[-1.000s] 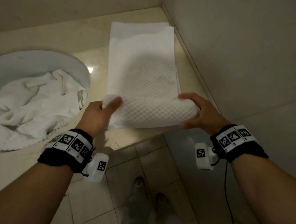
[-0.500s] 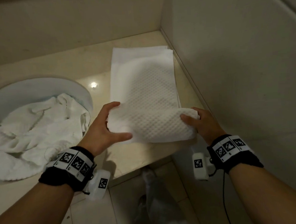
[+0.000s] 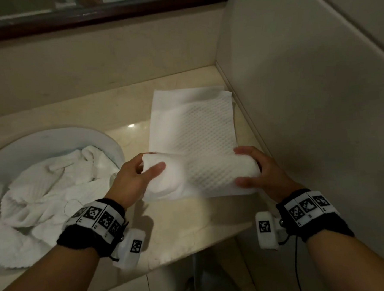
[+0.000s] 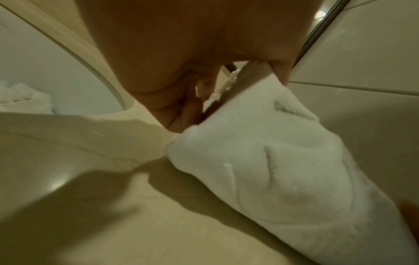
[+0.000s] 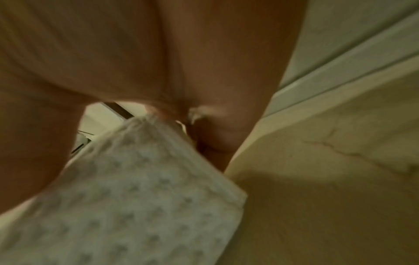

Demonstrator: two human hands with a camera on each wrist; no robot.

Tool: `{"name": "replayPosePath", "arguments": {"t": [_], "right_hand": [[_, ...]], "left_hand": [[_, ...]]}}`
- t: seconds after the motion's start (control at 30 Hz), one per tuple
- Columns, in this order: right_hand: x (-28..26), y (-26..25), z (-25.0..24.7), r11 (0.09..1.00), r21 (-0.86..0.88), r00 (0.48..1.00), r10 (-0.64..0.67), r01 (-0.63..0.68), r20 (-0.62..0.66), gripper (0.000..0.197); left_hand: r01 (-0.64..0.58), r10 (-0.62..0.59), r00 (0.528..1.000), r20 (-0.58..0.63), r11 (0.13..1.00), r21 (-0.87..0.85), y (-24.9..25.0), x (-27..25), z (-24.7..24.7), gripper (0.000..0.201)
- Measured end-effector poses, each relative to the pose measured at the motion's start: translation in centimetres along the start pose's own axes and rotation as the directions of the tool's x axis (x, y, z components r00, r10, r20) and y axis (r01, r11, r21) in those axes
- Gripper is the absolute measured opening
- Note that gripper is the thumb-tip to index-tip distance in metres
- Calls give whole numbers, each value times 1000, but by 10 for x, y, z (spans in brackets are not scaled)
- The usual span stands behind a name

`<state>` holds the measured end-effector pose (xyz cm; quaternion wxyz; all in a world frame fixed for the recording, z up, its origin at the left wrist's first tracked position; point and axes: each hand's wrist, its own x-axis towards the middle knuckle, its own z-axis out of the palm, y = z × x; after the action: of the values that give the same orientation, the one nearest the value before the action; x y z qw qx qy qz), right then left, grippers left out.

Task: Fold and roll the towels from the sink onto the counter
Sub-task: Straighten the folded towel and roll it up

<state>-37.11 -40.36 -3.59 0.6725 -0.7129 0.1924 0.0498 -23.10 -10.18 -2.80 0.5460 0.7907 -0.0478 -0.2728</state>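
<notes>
A white waffle-textured towel [image 3: 192, 127] lies folded in a long strip on the beige counter [image 3: 173, 227], its near end wound into a roll [image 3: 201, 174]. My left hand [image 3: 141, 173] grips the roll's left end, thumb on top and fingers curled behind. My right hand [image 3: 253, 168] grips the right end, fingers over the top and thumb at the front. In the left wrist view the roll [image 4: 283, 179] runs away from my palm. In the right wrist view the towel [image 5: 127, 206] lies under my fingers. More white towels [image 3: 45, 190] sit crumpled in the round sink [image 3: 110, 141] at left.
A tiled side wall [image 3: 308, 115] rises right beside the towel. The back wall carries a dark-framed mirror [image 3: 88, 16]. The counter's front edge [image 3: 193, 255] runs just below my wrists, with floor tiles beneath.
The roll has grown thicker and advanced away from me along the strip, leaving less flat towel. Both hands shifted their grip over it. The view tilted up, showing the mirror.
</notes>
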Motion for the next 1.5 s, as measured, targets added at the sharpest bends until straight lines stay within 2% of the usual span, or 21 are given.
{"name": "replayPosePath", "arguments": {"t": [0.07, 0.17, 0.23, 0.3, 0.37, 0.4, 0.5, 0.6, 0.73, 0.87, 0.93, 1.0, 1.1, 1.13, 1.2, 1.27, 1.33, 1.43, 1.5], "right_hand": [[4, 0, -4, 999, -35, 997, -13, 16, 72, 88], [9, -2, -6, 997, -72, 998, -31, 35, 51, 82], [12, -4, -7, 995, -66, 997, -75, 75, 2, 70], [16, -6, -7, 994, -66, 994, -92, 89, -50, 62], [22, -7, -5, 998, -30, 994, -59, 57, -96, 51], [25, -6, -4, 1000, 2, 992, -28, 29, -125, 41], [35, -8, 1, 994, 99, 973, 59, -37, -225, 17], [42, -15, 3, 980, 189, 965, 102, -56, -243, 13], [52, -21, 4, 973, 217, 956, 140, -83, -260, 15], [62, -25, 6, 966, 231, 947, 178, -116, -268, 20], [68, -25, 4, 972, 199, 945, 178, -125, -273, 24], [73, -25, 4, 982, 138, 950, 164, -131, -267, 26], [74, -31, 5, 986, 113, 959, 143, -118, -244, 24], [73, -33, 5, 988, 108, 967, 131, -110, -219, 27], [68, -37, 5, 991, 99, 986, 104, -92, -129, 48], [67, -34, 2, 996, 54, 994, 82, -78, -75, 70], [67, -31, 0, 998, -12, 997, 55, -56, -50, 82], [68, -30, 1, 998, -41, 998, 39, -41, -52, 91], [66, -31, 5, 998, 23, 991, 68, -66, -117, 86]], "left_hand": [[35, -31, 996, -80, 998, 45, 0, 10, 0, 34], [72, -62, 990, -129, 995, 75, 4, 19, 1, 34], [94, -92, 990, -107, 995, 14, 10, 22, 2, 44], [109, -111, 993, -35, 992, -55, 17, 22, 5, 52], [99, -96, 994, 42, 992, -80, 20, 21, 7, 50], [81, -76, 994, 76, 995, -65, 21, 21, 6, 55], [36, -39, 986, 161, 999, 21, 13, 27, 0, 97], [15, -31, 972, 232, 997, 69, 9, 32, -6, 115], [2, -23, 976, 215, 995, 102, 9, 36, -6, 111], [-43, 30, 987, 157, 996, 78, 10, 40, -8, 120], [-85, 72, 982, 174, 994, 71, 16, 41, -10, 122], [-94, 78, 975, 207, 993, 71, 14, 45, -13, 113], [-11, 3, 983, 183, 999, 40, 14, 51, -18, 86], [6, -12, 986, 169, 999, 39, 15, 53, -19, 81], [32, -35, 986, 164, 999, 22, 20, 56, -21, 78], [92, -92, 984, 154, 996, 9, 22, 61, -24, 87], [138, -143, 981, 130, 989, 48, 23, 66, -29, 94], [170, -183, 979, 89, 976, 138, 24, 76, -32, 97], [180, -196, 977, 79, 968, 174, 24, 81, -33, 95]]}}
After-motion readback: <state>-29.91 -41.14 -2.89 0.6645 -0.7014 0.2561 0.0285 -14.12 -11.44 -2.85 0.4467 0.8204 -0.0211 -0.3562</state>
